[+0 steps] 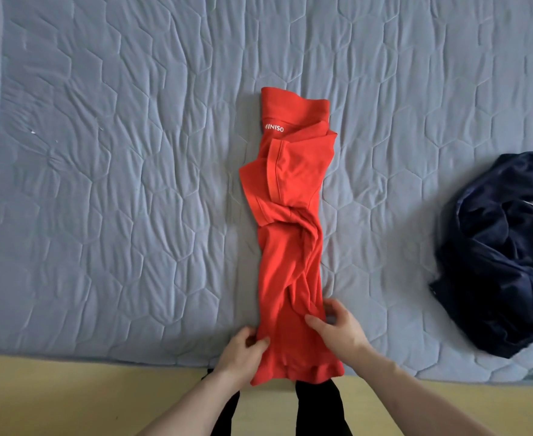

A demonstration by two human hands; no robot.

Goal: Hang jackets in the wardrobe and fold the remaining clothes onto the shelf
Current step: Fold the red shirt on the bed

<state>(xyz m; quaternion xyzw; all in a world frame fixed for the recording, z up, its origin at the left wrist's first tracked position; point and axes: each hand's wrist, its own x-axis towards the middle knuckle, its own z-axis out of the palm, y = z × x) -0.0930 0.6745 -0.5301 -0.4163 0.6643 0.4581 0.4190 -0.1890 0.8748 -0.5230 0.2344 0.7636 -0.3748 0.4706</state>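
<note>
At frame centre a red shirt (pixel 290 221) lies folded into a long strip on the quilted blue bed (pixel 117 184); the left hand (pixel 243 349) and right hand (pixel 337 325) pinch its lower end, a crumpled navy jacket (pixel 497 256) at right

Garments: two in all, namely one red polo shirt (pixel 290 234), folded into a long strip with white "MINISO" lettering near the collar, and one dark navy garment (pixel 497 256), crumpled. Bedding: one quilted blue-grey mattress cover (pixel 117 184). Hands: two, one left hand (pixel 243 347) and one right hand (pixel 337 328).
</note>
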